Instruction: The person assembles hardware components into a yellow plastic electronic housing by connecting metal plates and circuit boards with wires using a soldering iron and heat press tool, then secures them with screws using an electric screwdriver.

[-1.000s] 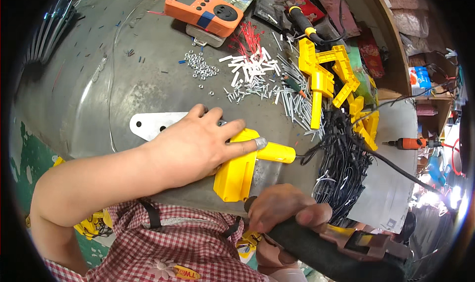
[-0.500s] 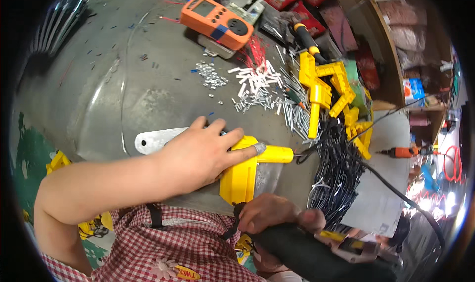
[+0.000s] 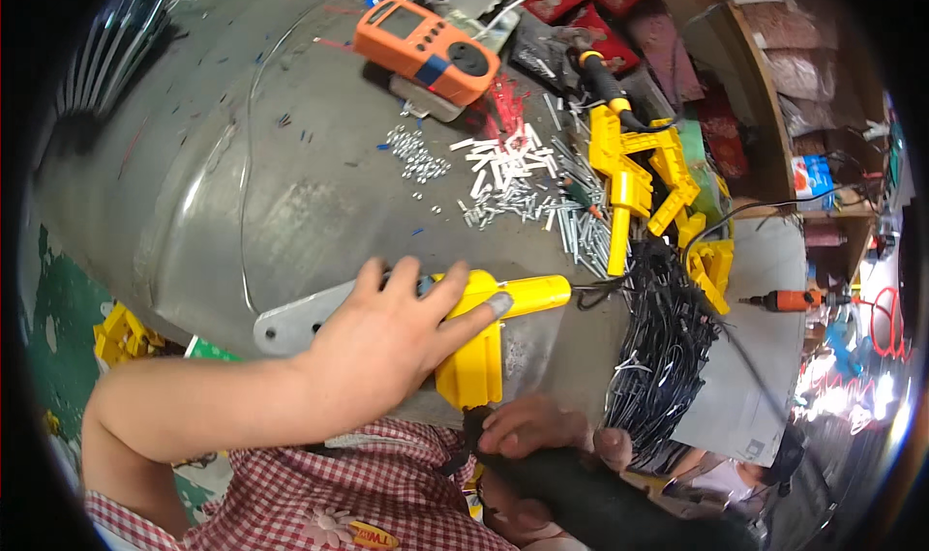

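The left hand (image 3: 387,343) is pressing flat, fingers spread, on the yellow pistol-shaped housing (image 3: 484,338) lying at the grey bench's (image 3: 290,193) near edge, steadying it while the right hand (image 3: 542,435) is gripping a black power screwdriver (image 3: 600,498) below its handle.

Grey metal workbench, pretty cluttered

The bench top (image 3: 290,193) has an orange multimeter (image 3: 426,53) at the far side, little piles of silver screws (image 3: 416,154) and white bits (image 3: 503,159) mid-table, yellow plastic parts (image 3: 644,178) to the right, and a bundle of black wires (image 3: 663,357) near the edge
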Available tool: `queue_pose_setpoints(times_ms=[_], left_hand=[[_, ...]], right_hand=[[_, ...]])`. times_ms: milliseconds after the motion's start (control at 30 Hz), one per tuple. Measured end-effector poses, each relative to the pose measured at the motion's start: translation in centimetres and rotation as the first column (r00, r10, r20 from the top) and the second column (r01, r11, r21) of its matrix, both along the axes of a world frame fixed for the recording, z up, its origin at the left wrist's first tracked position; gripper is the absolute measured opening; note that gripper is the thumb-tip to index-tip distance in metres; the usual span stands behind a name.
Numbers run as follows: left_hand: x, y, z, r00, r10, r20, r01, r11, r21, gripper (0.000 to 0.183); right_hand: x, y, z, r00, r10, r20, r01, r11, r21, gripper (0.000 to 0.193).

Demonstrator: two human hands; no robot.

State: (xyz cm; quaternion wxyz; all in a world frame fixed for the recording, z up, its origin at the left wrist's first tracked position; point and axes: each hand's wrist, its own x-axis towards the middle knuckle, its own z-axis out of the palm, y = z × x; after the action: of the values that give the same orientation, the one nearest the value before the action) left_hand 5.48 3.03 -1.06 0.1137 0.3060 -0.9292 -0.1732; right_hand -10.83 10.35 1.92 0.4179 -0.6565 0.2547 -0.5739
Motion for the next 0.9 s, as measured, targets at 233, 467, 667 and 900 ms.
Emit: queue_pose_setpoints(times_ms=[233,467,667,900], left_hand=[[-0.5,-0.2,0.0,0.974,-0.227,-0.009,0.226,0.973,-0.05,0.072],[-0.9,-0.6,-1.0,0.9,-0.428,-0.089,0.428,0.904,-0.02,0.053],[-1.2,-1.1,-0.5,0.892,-0.435,-0.126,0.443,0.895,0.05,0.042],[-1.0,-1.5,-0.4,0.887,-0.439,-0.145,0.454,0.886,0.095,0.027]], right_hand=[[-2.5,0.2,2.3,0.987,-0.091,0.135,0.073,0.988,0.133,0.056],[-3.1,-1.6,0.6,0.873,-0.371,-0.315,0.436,0.884,0.168,0.043],[-7.4,-2.9,-0.3,0.998,0.056,-0.018,-0.049,0.954,0.296,0.053],[-4.4,-4.0,0.2,0.994,-0.007,0.109,-0.006,0.993,0.119,0.039]])
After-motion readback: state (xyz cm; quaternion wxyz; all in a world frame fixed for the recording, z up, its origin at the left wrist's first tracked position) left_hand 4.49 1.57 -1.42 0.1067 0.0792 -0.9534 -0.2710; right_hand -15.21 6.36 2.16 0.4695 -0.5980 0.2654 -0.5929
